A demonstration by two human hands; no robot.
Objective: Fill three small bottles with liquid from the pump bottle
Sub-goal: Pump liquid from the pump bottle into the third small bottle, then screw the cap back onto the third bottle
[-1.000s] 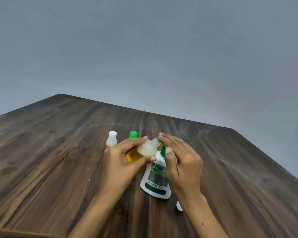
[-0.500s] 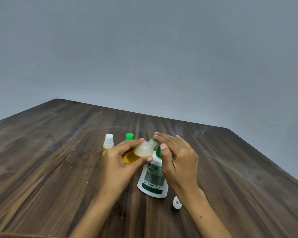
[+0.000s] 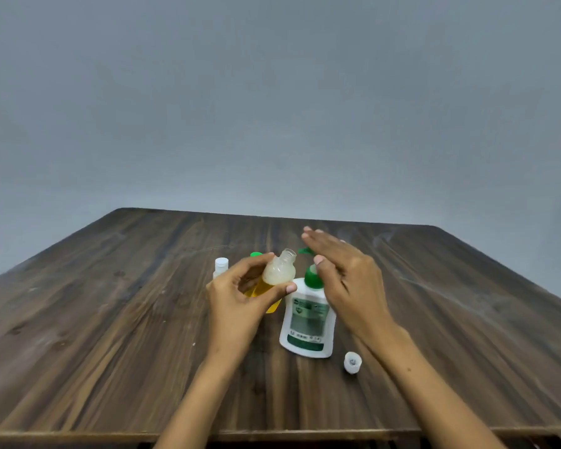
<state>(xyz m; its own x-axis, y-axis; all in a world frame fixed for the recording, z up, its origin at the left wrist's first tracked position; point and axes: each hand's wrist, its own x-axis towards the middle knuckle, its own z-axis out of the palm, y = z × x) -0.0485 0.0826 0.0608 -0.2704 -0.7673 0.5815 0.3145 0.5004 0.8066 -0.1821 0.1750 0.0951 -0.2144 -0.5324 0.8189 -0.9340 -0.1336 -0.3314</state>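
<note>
Dark tabletop [image 3: 110, 319], frame centre: left hand [image 3: 240, 299] grips the tilted small bottle [image 3: 277, 273], mouth angled toward the pump bottle [image 3: 308, 322] under the flat, empty right hand [image 3: 347, 273].

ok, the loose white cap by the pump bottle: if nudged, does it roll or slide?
The small round white plastic cap seems to lie partly on its side on the brown wooden table, so a nudge would probably roll it in a curve. It looks hollow, so likely very light and easily flicked away.

bare table [image 3: 127, 335] left of bottles
</note>
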